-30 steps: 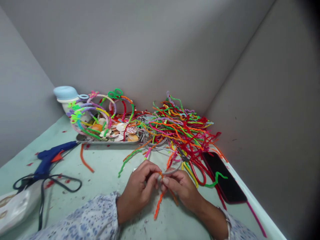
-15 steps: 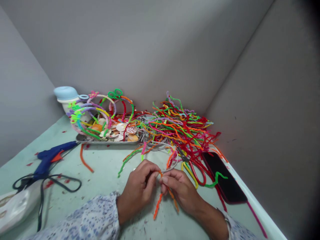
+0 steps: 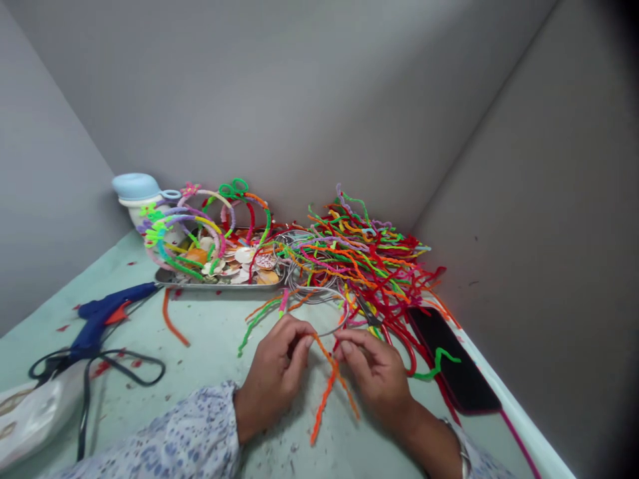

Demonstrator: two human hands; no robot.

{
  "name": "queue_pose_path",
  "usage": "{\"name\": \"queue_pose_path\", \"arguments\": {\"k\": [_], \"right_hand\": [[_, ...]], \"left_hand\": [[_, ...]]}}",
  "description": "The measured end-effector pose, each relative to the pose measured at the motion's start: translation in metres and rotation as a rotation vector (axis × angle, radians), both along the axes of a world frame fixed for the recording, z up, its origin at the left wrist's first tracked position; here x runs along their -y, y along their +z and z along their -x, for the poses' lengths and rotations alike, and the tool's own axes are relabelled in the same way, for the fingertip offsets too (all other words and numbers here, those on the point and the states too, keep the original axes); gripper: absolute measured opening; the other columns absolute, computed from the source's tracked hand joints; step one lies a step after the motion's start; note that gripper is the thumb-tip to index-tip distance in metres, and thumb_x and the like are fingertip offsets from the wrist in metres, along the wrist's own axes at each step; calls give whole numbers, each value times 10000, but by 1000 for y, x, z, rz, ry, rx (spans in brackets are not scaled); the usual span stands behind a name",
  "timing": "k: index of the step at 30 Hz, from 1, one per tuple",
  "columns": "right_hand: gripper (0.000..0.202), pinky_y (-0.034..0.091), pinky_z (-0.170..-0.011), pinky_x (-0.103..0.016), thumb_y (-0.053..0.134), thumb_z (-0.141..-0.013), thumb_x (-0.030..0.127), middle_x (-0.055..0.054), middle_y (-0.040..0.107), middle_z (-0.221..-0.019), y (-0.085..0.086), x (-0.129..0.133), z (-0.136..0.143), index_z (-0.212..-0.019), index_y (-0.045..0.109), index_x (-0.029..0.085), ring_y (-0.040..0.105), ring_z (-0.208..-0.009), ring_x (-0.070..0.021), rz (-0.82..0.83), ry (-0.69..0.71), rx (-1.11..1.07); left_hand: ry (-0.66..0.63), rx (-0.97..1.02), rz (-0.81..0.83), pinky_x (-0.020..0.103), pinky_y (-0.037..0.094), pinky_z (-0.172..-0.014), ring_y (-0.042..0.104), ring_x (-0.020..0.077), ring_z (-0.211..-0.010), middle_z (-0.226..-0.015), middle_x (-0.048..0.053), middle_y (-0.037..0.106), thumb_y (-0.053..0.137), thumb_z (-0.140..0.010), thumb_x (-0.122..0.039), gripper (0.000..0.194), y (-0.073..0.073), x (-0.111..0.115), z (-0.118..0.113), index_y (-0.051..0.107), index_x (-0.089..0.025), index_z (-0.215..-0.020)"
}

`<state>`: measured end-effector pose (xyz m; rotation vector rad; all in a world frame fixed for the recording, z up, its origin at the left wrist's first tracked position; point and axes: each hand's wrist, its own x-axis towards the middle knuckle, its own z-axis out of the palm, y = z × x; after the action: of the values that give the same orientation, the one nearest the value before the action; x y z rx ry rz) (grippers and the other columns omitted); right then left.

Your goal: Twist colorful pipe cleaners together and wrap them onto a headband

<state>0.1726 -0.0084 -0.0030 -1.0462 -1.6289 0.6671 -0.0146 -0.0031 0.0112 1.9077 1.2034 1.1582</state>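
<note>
Both hands hover close together over a pale green counter (image 3: 210, 359): the left hand (image 3: 274, 372) pinches the upper end of an orange pipe cleaner (image 3: 333, 364) between thumb and forefinger; the right hand (image 3: 377, 372) has its fingertips drawn together just beside it, though whether they grip it is unclear. Fuzzy and vivid, the stem hangs between the hands, its strands crossing and two tails splaying downward. It seems crossed but not fastened, the tails left loose; a thin grey hoop (image 3: 337, 328) behind looks mostly bare. Beyond, covered hoops (image 3: 217, 195), apparently finished, stand in a metal tray (image 3: 224, 287).
</note>
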Motion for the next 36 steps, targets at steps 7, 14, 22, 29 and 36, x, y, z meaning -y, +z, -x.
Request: {"name": "queue_pose_path", "arguments": {"k": [7, 14, 22, 29, 36], "right_hand": [[270, 484, -815, -374, 686, -781, 67, -77, 651, -978, 8, -5, -3, -1008, 664, 212, 593, -927, -211, -592, -181, 403], [180, 448, -826, -406, 646, -832, 107, -50, 661, -933, 7, -3, -2, -976, 640, 215, 579, -914, -212, -613, -63, 514], [168, 440, -823, -400, 628, -845, 105, -41, 682, -880, 7, -7, -3, -981, 616, 203, 586, -877, -206, -595, -38, 495], [143, 437, -802, -386, 635, -848, 122, -45, 680, -856, 6, -7, -2, -968, 610, 195, 586, -854, -202, -570, -35, 459], [99, 418, -785, -379, 579, -871, 146, -37, 655, -845, 8, -4, -1, -950, 587, 205, 570, -841, -199, -474, -1, 437]], "left_hand": [[-68, -43, -12, 274, 394, -687, 524, 167, -748, -804, 26, 546, 422, -952, -210, 165, 4, 2, 0, 567, -182, -880], [-152, -63, -54, 266, 419, -722, 543, 155, -792, -842, 30, 576, 449, -945, -180, 143, 1, 4, -3, 589, -179, -913], [-150, -60, -76, 274, 446, -761, 570, 158, -850, -889, 39, 611, 468, -941, -163, 148, -2, 3, -4, 610, -187, -975], [-109, -81, -52, 269, 439, -705, 565, 153, -788, -850, 26, 600, 473, -943, -193, 117, -3, 4, -4, 589, -195, -927], [-143, -113, -72, 270, 427, -709, 554, 154, -797, -852, 27, 592, 460, -950, -195, 121, -3, 5, -1, 579, -195, -927]]}}
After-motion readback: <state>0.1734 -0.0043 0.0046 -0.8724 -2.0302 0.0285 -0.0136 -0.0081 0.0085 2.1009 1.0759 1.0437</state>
